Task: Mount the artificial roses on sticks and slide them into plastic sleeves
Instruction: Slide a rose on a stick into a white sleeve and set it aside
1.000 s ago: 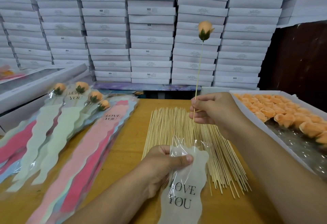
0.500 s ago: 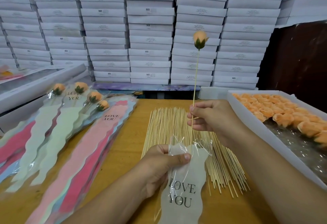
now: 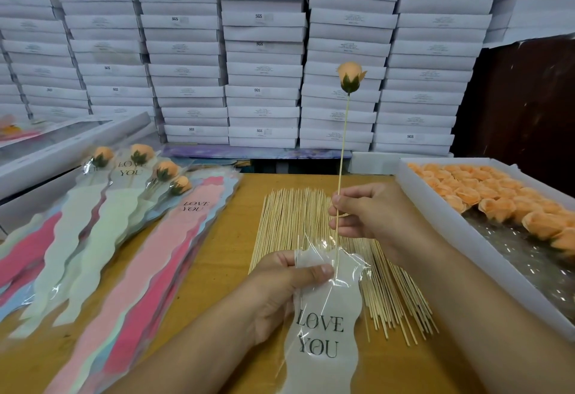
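Observation:
An orange rose (image 3: 350,77) sits on top of a thin upright stick (image 3: 343,144). My right hand (image 3: 370,211) pinches that stick low down, and its lower end reaches into the open mouth of a clear plastic sleeve (image 3: 323,325) printed "LOVE YOU". My left hand (image 3: 283,284) grips the sleeve's upper edge, thumb on top, above the wooden table (image 3: 217,253). A spread of bare sticks (image 3: 298,216) lies under both hands.
A white tray (image 3: 441,210) of loose orange roses stands at the right. Several sleeved roses (image 3: 140,169) and a pile of coloured empty sleeves (image 3: 149,256) lie at the left. Stacked white boxes (image 3: 261,51) wall the back; a long white box (image 3: 71,148) sits far left.
My right hand has lowered the rose on its stick, and the stick's lower end has gone further into the sleeve's mouth. My left hand keeps hold of the sleeve.

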